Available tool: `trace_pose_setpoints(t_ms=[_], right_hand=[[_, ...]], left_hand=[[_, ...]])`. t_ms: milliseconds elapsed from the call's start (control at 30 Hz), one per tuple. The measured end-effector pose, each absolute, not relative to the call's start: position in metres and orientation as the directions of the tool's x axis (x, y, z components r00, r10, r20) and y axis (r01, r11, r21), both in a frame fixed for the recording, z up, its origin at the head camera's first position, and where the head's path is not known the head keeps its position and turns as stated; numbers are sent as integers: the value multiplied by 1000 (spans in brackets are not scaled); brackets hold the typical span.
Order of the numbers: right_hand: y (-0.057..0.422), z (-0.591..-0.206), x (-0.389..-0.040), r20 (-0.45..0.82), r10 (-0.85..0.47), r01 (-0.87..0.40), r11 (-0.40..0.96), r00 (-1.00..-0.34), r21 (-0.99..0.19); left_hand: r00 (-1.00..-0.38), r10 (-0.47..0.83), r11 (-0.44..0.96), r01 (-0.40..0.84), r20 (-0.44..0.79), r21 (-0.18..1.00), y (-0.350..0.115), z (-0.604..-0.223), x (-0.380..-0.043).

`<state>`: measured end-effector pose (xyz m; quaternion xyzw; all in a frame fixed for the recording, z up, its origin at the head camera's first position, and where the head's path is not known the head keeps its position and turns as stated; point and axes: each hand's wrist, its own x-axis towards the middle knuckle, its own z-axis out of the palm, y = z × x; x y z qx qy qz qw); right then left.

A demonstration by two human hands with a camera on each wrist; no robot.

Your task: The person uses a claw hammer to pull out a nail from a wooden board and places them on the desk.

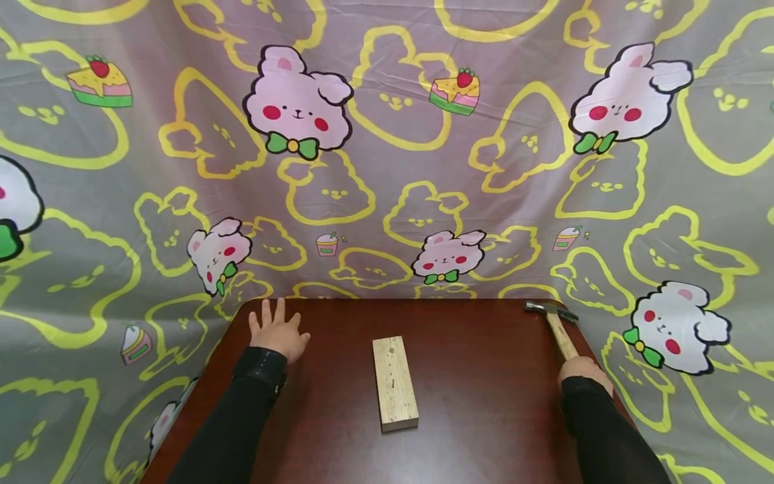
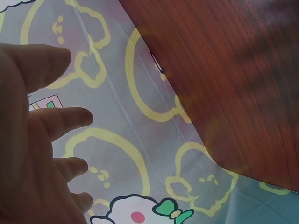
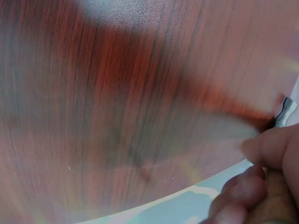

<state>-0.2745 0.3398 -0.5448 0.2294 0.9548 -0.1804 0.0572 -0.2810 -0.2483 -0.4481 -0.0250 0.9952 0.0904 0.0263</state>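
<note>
My right hand (image 1: 585, 374) grips the wooden handle of a claw hammer (image 1: 564, 336) near the table's right edge. The hammer's metal head points toward the back right corner. In the right wrist view, curled fingers (image 3: 243, 189) wrap the handle, and part of the metal head shows beyond the thumb. On the left, my left hand (image 1: 279, 336) is spread with fingers apart and holds nothing, over the table's left side. Between the hands, a pale block of wood (image 1: 394, 384) lies flat, its long side running front to back, with small dark marks on its top.
The dark red-brown table (image 1: 471, 403) has rounded back corners. A grey curtain (image 1: 387, 161) printed with yellow outlines and white rabbits hangs close behind it and along both sides. In the left wrist view the table edge (image 2: 187, 112) runs beside the cloth.
</note>
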Motion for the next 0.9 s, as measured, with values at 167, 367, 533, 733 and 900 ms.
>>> trace_pose_setpoints(t_ms=[167,367,533,733,900], right_hand=[[347,-551,-272,-189,398,440,834,-898,-333],[344,-554,-266,-120,415,429,826,-902,-366],[339,-541,-272,-51,389,380,850,-920,-366],[329,-528,-277,44,321,280,878,-946,-388],[319,-517,-283,137,287,217,898,-948,-382]], left_hand=[[-998,-36,984,-45,-56,173,-245,-447,-281],[-999,-22,986,-28,-40,162,-242,-447,-282],[-999,-18,987,-25,-48,159,-236,-442,-282],[-999,1,987,-6,-40,160,-233,-444,-283],[-999,2,986,-6,-45,165,-231,-445,-283]])
